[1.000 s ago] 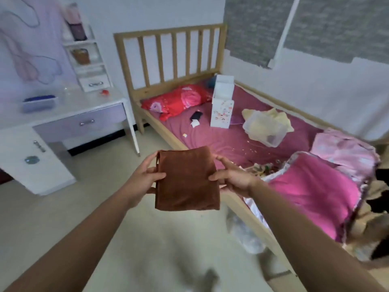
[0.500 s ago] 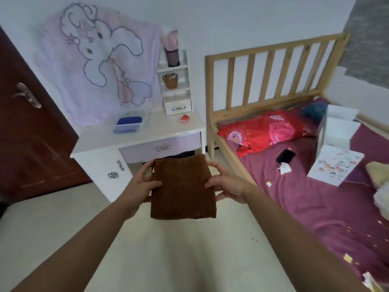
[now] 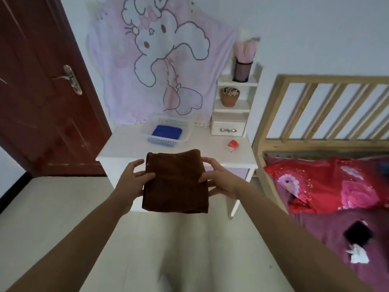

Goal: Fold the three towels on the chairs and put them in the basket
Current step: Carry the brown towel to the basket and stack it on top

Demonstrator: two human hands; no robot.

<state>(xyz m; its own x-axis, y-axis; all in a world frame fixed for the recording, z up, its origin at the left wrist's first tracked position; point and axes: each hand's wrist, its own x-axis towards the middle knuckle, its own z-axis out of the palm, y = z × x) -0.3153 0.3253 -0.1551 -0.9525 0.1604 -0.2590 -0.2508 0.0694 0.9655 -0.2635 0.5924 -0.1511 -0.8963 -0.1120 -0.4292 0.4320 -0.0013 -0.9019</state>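
A folded brown towel [image 3: 175,182] hangs in the air in front of me, held by both sides. My left hand [image 3: 132,180] grips its left edge with the thumb on top. My right hand [image 3: 219,179] grips its right edge the same way. Beyond the towel, a white perforated basket [image 3: 185,131] stands on the white desk [image 3: 130,148], and a folded blue towel [image 3: 167,131] lies inside it. No chairs are in view.
A dark red door [image 3: 42,91] stands at the left. A small white shelf unit [image 3: 231,114] with cups and a red object [image 3: 232,144] are on the desk's right side. The wooden bed [image 3: 328,114] with a red pillow [image 3: 328,182] fills the right. Pale floor lies below.
My view has swung left from the bed to the desk and door, and the desk is now closer. Both hands keep the same grip on the brown towel.
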